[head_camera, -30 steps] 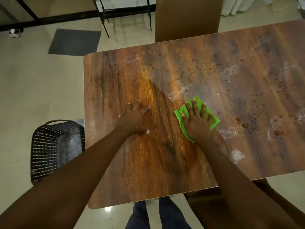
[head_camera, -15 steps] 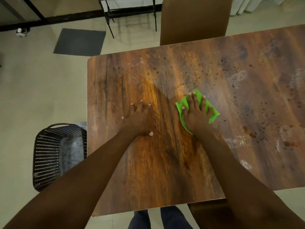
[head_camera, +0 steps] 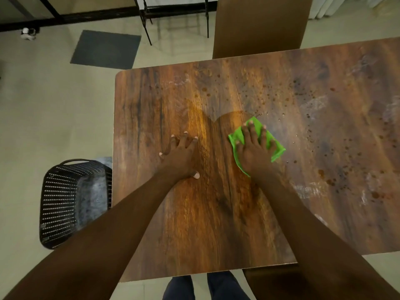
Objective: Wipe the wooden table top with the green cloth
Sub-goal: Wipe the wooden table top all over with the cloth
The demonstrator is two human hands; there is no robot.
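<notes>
The green cloth (head_camera: 276,148) is seen lying flat on the wooden worktop (head_camera: 216,217), a little right of its middle. It is pressed down from above by the right grip (head_camera: 253,152), whose fingers are laid straight and spread across it, none being curled round the fabric; the cloth's middle is covered by the palm, so that only its far corner past the fingertips, its left edge beside the thumb and its right corner are left showing.

The left grip (head_camera: 181,156) is rested flat on bare wood to the left, apart from the cloth, with fingers extended and the thumb stretched toward the near edge; nothing is held in it. A glossier patch of wood is seen around and between the two grips, its far boundary drawn just beyond the cloth's far corner; to the right the worktop is speckled with dark reddish spots (head_camera: 331,182) and marked with pale smears (head_camera: 309,190).

A brown chair back (head_camera: 259,27) is set against the far edge; a black perforated basket (head_camera: 65,202) is stood on the floor beside the left edge; a grey mat (head_camera: 106,49) is laid farther off; dark trousers (head_camera: 205,287) are glimpsed below the near edge.
</notes>
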